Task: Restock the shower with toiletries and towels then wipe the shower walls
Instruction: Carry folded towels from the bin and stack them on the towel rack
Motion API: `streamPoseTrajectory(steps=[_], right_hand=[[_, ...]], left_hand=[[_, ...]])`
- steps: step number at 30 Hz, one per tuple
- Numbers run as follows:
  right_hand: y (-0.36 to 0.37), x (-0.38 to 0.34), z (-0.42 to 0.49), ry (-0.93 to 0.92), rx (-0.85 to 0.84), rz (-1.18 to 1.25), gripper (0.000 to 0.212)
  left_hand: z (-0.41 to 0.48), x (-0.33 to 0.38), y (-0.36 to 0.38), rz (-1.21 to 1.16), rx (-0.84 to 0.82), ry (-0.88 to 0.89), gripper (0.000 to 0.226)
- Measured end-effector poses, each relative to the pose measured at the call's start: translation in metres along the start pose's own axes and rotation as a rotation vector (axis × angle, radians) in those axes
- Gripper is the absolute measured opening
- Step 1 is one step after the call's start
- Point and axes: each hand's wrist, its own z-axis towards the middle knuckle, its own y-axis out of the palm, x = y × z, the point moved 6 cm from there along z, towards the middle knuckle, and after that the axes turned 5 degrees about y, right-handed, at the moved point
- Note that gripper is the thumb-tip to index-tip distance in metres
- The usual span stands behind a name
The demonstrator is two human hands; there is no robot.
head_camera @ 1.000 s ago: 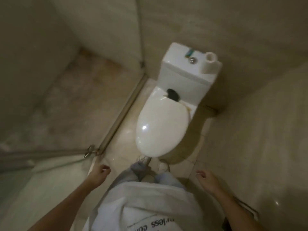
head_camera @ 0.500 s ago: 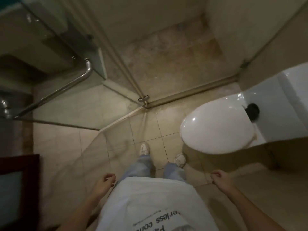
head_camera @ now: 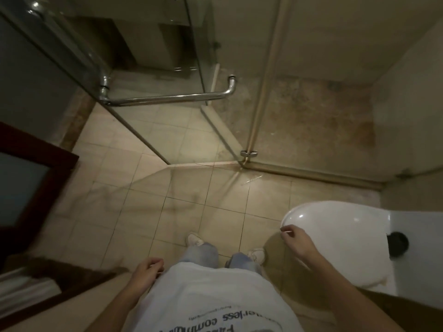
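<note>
Two hands are seen low in the view, and neither is plainly holding anything. The left hand (head_camera: 147, 269) is hung beside the white shirt (head_camera: 203, 295) with fingers loosely curled. The right hand (head_camera: 296, 240) is seen against the front rim of the toilet (head_camera: 335, 248), with its fingers likewise relaxed. Pale glints at the fingertips are too small to be made out.

The shower (head_camera: 311, 121) is found ahead and to the right, its stained floor bounded by a low kerb (head_camera: 311, 174). Its walls are cut off by the top edge. The glass door (head_camera: 143, 68) is stood open toward the left, with a chrome handle (head_camera: 167, 99) fixed across it.

The toilet lid is shut and the tank is lost past the right edge. A dark round object (head_camera: 396, 243) behind the lid cannot be identified. At lower left, a dark wooden frame (head_camera: 48, 152) and pale folded shapes (head_camera: 24, 288) are blurred and cropped.
</note>
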Motion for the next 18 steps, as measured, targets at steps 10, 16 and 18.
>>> streamPoseTrajectory(steps=[10,16,18], right_hand=[[0.061,-0.066,-0.019,0.037,0.008,-0.032,0.02],[0.117,-0.066,-0.016,0.201,-0.053,-0.104,0.024],[0.13,-0.083,-0.01,0.2,-0.076,-0.156,0.019]], left_hand=[[0.055,-0.021,-0.063,-0.074,-0.028,-0.026,0.018],[0.106,0.021,-0.125,-0.182,-0.047,0.051,0.012],[0.12,0.037,-0.151,-0.198,-0.032,0.099,0.014]])
